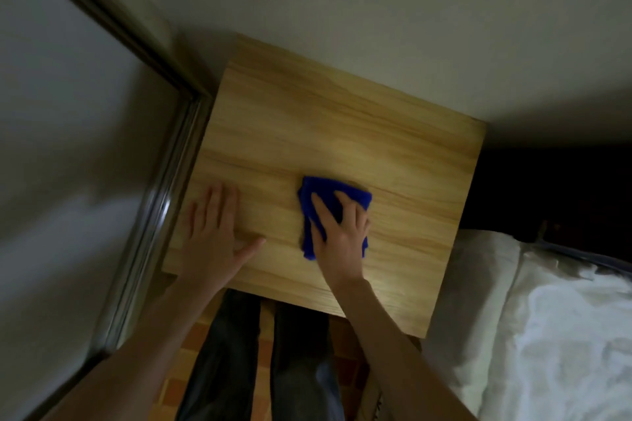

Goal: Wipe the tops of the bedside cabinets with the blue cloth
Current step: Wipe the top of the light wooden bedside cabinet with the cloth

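A light wooden bedside cabinet [342, 133] fills the middle of the view, its top bare but for the cloth and my hands. The folded blue cloth [328, 191] lies on the near half of the top, a little right of centre. My right hand [342, 236] presses flat on the cloth, fingers spread over it. My left hand [213, 232] rests flat on the wood near the front left corner, fingers apart and holding nothing.
A white wall runs behind the cabinet. A metal-framed sliding door [160, 188] stands close on the left. A bed with white bedding [547, 325] adjoins the right side. My legs [266, 352] stand on a reddish tiled floor in front.
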